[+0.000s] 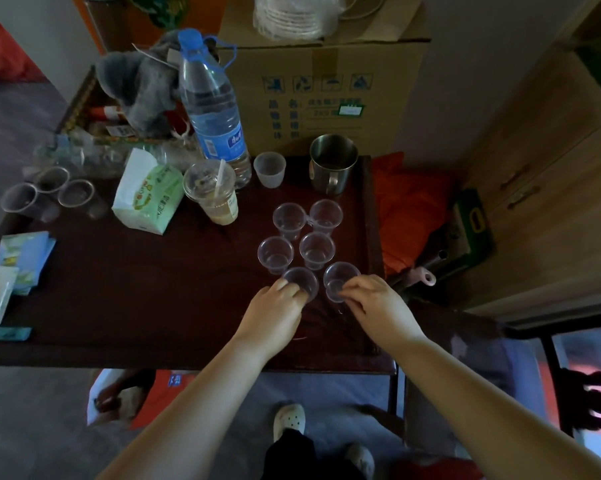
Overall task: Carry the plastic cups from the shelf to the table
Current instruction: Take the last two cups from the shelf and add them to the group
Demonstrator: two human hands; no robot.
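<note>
Several clear plastic cups stand upright in pairs on the dark wooden table (136, 292). The far pair is a cup (288, 221) and a cup (325, 216); behind the nearest pair stand a cup (275, 254) and a cup (317, 250). My left hand (275, 311) grips the near left cup (301, 280) by its side. My right hand (375, 303) pinches the near right cup (340, 278) at its base. Both held cups rest on or just above the table top.
A large water bottle (212, 105), a lidded drink cup with straw (212, 192), a frosted cup (269, 169) and a steel mug (332, 164) stand behind the cups. A tissue pack (146, 199), three dark cups (50, 194) and boxes (12, 268) lie left. A cardboard box (326, 91) is at the back.
</note>
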